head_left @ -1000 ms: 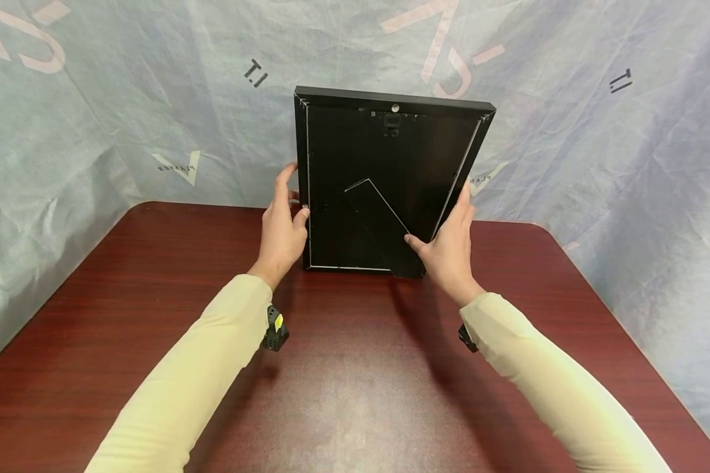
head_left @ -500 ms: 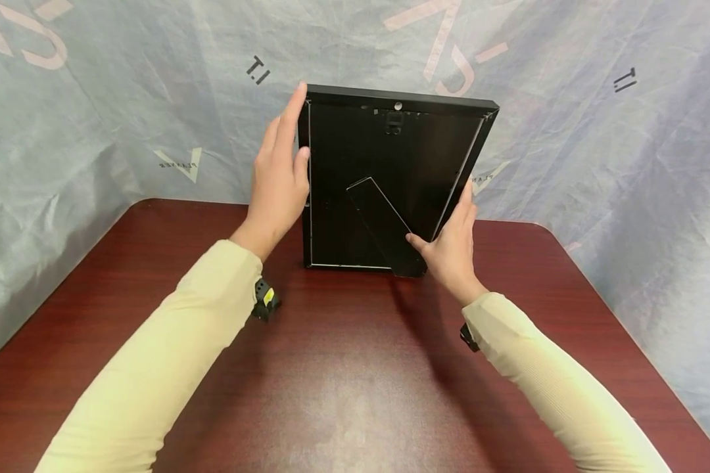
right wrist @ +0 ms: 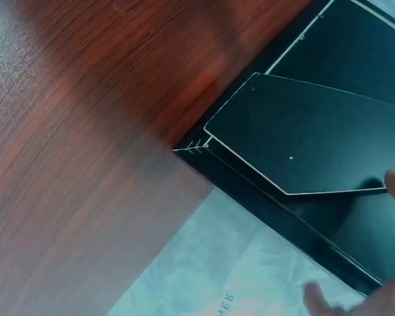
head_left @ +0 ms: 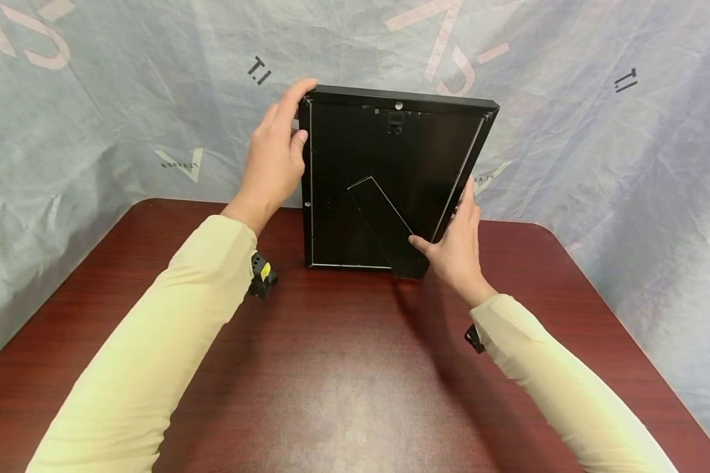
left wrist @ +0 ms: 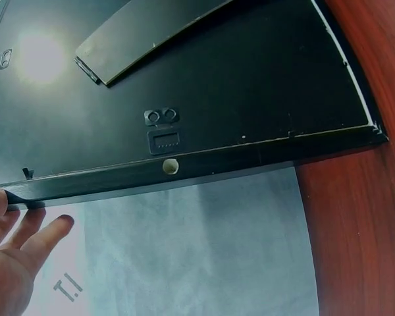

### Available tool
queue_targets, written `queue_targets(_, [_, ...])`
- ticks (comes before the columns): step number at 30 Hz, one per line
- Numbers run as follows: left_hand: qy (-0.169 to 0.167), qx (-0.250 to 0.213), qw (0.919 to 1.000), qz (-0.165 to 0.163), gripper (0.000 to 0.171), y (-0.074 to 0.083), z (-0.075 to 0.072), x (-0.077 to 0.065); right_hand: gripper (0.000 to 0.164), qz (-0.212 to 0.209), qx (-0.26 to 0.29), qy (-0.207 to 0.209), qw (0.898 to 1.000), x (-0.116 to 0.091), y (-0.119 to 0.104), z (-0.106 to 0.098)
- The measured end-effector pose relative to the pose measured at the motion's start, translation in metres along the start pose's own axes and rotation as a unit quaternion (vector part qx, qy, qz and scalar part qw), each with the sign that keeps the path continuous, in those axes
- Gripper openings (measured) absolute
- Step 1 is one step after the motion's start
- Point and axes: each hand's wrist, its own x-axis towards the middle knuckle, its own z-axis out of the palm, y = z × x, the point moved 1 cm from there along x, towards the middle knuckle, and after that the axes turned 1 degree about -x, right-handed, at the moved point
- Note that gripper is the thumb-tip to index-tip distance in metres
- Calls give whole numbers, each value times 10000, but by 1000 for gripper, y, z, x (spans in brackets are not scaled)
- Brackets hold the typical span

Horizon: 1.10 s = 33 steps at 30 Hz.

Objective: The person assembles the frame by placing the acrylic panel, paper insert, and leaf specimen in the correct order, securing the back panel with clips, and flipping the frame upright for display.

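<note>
A black picture frame (head_left: 355, 144) stands upright near the far side of the table, its back facing me. On that back a stand leg (head_left: 388, 226) runs diagonally down to the lower right, lying close to the panel. My left hand (head_left: 272, 148) grips the upper left corner, index fingertip over the top edge and thumb at the side. In the left wrist view the fingers (left wrist: 43, 240) bend round the frame's edge. My right hand (head_left: 457, 246) holds the lower right side, thumb beside the stand leg and fingers behind the edge. The frame's front is hidden.
The reddish-brown wooden table (head_left: 343, 394) stretches toward me, with rounded far corners. Behind and to the sides hangs a grey printed sheet (head_left: 183, 85). A small black wrist camera (head_left: 263, 276) sits under the left sleeve.
My left hand has slid up the frame's left side from the middle to the top corner, fingers straightening midway, then bending over the edge. The right hand keeps its hold; the frame barely shifts.
</note>
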Motion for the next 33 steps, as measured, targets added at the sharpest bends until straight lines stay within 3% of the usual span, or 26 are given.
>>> queue_targets(3, [-69,-73,9999,-75,61,1,0,0,110,-478,-7,494,9976,-1,-2,-4])
queue_targets(6, [-130,-118,9998,-127,60,2,0,1,71,-1137,-107,630,9915,1,-4,-9])
queue_targets(8, [-167,-155,9996,-174,60,3,0,1,47,-1355,-185,249,9903,2,-5,-11])
queue_targets(10, [-196,-174,9994,-215,60,3,0,1,32,-1209,-329,-409,9913,2,-7,-11])
queue_targets(13, [-241,-162,9993,-254,62,4,0,0,31,-711,-533,-1312,9874,0,-7,-10])
queue_targets(16, [-272,-144,9992,-259,63,3,1,0,32,-383,-548,-1811,9812,-3,-7,-8])
queue_targets(24, [-100,-314,9994,-117,64,2,2,-6,21,-300,-332,-2246,9734,-6,-2,-5])
queue_targets(33, [210,-536,9982,164,64,2,3,-18,20,-341,57,-2663,9633,-15,-1,-14])
